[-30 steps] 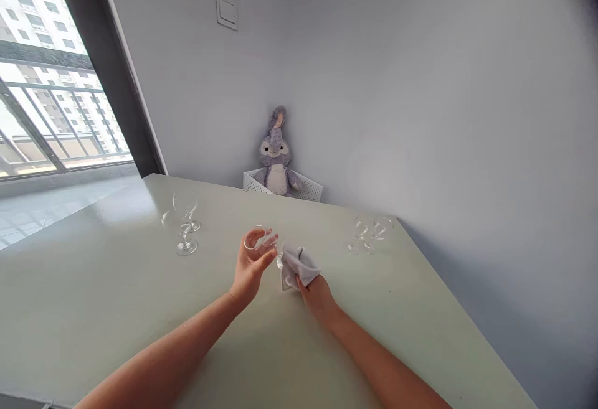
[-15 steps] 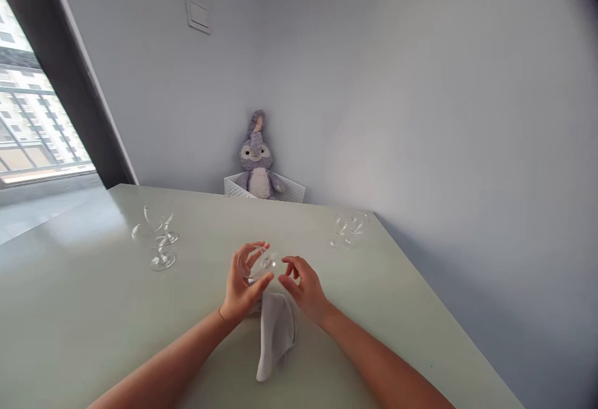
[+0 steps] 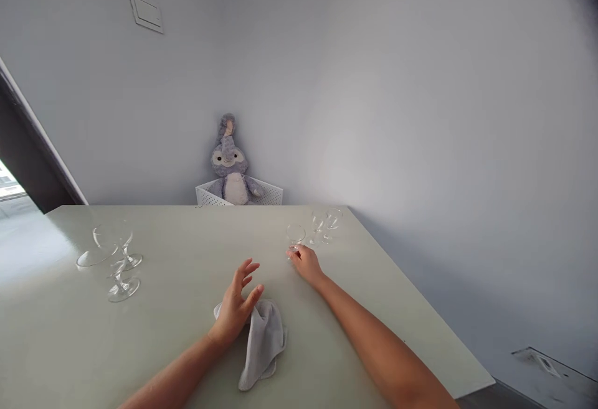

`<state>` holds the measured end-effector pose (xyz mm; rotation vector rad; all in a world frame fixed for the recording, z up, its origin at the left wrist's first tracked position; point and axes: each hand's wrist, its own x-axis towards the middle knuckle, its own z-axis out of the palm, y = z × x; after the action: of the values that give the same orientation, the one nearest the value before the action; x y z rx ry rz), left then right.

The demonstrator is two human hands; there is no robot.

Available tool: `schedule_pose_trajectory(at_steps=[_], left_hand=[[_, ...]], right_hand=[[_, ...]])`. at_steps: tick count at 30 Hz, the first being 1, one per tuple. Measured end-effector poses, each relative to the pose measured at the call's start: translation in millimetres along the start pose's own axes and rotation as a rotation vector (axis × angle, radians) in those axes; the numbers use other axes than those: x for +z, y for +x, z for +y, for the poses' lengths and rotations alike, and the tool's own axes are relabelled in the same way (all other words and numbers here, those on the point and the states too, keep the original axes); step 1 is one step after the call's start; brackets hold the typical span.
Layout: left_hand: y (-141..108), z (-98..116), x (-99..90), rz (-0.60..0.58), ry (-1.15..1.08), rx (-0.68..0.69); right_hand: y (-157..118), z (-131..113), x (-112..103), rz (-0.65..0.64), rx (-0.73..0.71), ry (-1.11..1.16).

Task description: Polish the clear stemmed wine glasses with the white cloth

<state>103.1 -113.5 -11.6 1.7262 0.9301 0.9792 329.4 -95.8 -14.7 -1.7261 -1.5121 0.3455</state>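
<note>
My right hand (image 3: 304, 261) is closed on the stem of a small clear wine glass (image 3: 296, 235), bowl upward, toward the far right of the table. Whether its foot touches the tabletop is hidden by my fingers. My left hand (image 3: 239, 300), fingers spread and thumb apart, is over a crumpled light grey cloth (image 3: 264, 340). I cannot tell whether the palm rests on the cloth. Beyond my right hand stand two more small stemmed glasses (image 3: 332, 221), close together.
On the left side of the table (image 3: 187, 253) are stemmed glasses (image 3: 124, 287), one tilted or lying down. Behind the far edge, a purple plush toy (image 3: 228, 163) sits in a white perforated basket (image 3: 272, 195). A wall runs along the right.
The glass has left my left hand; my right hand now has it by the stem, farther out to the right. My left hand has opened above the cloth. The view has turned right.
</note>
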Motion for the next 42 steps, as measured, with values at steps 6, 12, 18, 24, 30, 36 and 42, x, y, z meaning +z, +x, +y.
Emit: schedule_pose_trajectory(at_steps=[6, 12, 18, 24, 30, 36, 42], left_hand=[[0, 4, 0.1, 0.039, -0.003, -0.046], [1, 3, 0.0, 0.019, 0.015, -0.071], [2, 0, 0.2, 0.029, 0.014, -0.064], [3, -4, -0.8, 0.04, 0.01, -0.051], [1, -1, -0.9, 0.043, -0.047, -0.076], [6, 0, -5.1, 0.227, -0.242, -0.002], [10, 6, -7.3, 0.422, -0.289, 0.048]], right_hand=[[22, 25, -8, -0.034, 0.009, 0.085], [39, 39, -14, -0.061, 0.0, 0.124], [49, 48, -12, -0.051, 0.016, 0.107], [54, 48, -7, -0.001, 0.072, 0.037], [51, 39, -10, 0.038, 0.103, -0.027], [17, 10, -18, 0.146, 0.142, -0.061], [-61, -77, 2, -0.185, -0.201, 0.076]])
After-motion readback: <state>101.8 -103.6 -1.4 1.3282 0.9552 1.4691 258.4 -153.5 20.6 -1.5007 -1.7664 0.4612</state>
